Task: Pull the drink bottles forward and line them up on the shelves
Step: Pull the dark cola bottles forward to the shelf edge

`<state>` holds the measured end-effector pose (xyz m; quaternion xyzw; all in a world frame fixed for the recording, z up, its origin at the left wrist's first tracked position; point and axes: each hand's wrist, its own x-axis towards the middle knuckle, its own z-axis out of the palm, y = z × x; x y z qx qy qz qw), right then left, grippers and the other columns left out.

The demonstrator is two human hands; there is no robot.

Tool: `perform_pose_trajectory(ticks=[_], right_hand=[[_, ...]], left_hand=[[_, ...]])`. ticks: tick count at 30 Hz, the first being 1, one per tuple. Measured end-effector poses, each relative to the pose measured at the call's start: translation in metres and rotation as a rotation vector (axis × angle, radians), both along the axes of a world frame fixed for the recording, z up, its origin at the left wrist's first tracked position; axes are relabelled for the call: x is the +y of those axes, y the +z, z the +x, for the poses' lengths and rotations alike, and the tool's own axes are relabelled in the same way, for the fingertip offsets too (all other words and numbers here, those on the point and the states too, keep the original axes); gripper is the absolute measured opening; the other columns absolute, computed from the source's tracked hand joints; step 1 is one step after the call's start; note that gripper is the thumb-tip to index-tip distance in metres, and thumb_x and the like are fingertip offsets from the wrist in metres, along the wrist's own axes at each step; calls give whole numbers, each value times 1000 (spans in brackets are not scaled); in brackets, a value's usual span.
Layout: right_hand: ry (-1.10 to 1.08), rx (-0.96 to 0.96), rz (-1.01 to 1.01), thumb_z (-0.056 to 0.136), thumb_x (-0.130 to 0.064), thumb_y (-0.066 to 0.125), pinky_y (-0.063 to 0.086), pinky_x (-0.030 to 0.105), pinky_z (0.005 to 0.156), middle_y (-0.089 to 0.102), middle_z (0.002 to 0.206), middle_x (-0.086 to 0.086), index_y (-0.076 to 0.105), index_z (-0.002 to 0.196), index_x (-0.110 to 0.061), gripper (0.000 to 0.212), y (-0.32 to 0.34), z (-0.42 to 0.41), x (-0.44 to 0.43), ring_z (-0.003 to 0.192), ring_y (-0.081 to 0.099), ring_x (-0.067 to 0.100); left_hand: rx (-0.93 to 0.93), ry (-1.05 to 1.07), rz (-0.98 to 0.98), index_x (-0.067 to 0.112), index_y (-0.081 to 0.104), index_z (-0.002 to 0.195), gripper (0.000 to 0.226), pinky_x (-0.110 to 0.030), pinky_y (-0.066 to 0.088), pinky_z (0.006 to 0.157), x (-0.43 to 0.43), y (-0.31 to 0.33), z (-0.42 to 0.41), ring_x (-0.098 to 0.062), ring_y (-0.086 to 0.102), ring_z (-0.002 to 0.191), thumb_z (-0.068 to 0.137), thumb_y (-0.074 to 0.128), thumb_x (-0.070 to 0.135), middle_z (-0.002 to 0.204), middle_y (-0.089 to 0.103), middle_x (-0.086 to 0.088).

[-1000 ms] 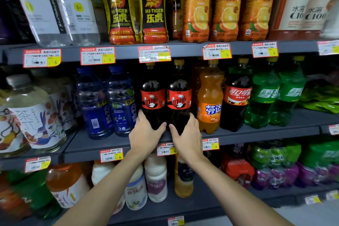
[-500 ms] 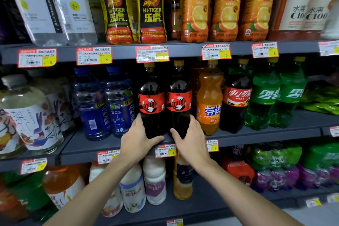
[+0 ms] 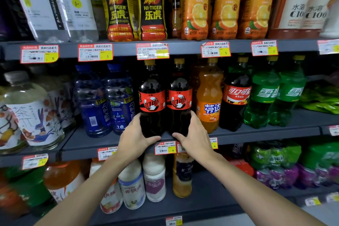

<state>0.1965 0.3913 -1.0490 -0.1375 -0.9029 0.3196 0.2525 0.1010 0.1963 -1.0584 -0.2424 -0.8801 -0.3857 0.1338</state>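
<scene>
- The left hand (image 3: 134,138) grips the left cola bottle (image 3: 151,101) low down. Its fingers curl round the bottle's left side and out of sight, and the thumb lies across the front near the base.
- The right hand (image 3: 195,138) mirrors it on the right cola bottle (image 3: 180,101) — fingers wrapped round the right side, thumb stretched along the bottom front.
- The thumbs point toward each other, with a short stretch of the middle shelf (image 3: 88,143) lip between their tips.
- Both forearms rise from the lower corners of the frame and converge at the centre, bare, with the wrists about level.
- The two dark, red-labelled bottles stand upright and close side by side in the centre of the frame — right at the shelf's front edge, above a price tag (image 3: 165,147).
- The blue bottles (image 3: 119,97) are just to their left and the orange soda bottle (image 3: 210,97) just to their right, all on the same shelf.
</scene>
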Motion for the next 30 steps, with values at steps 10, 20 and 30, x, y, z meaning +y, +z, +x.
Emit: perform_pose_trajectory(ticks=[10,20,30], right_hand=[[126,-4,72,87,-29,76,33,36,116,30,160,0,10,159,-20,98,-3,7,11,145,35,22],[125,-10,80,88,-28,71,41,40,112,33,158,2,7,159,-22,96,-2,9,9,138,44,22],[164,-49,40,90,-17,73,48,44,105,53,142,10,0,159,-29,101,0,6,13,122,58,31]], left_hand=[[-42,-37,-70,30,16,150,113,-45,52,95,1,9,2,-25,61,120,65,86,55,134,62,2],[-24,-21,-49,26,19,149,106,-40,55,87,2,5,5,-23,64,111,68,83,52,124,65,2],[-33,-88,-133,23,16,153,105,-40,53,87,-11,8,-10,-22,67,94,76,85,39,106,71,-2]])
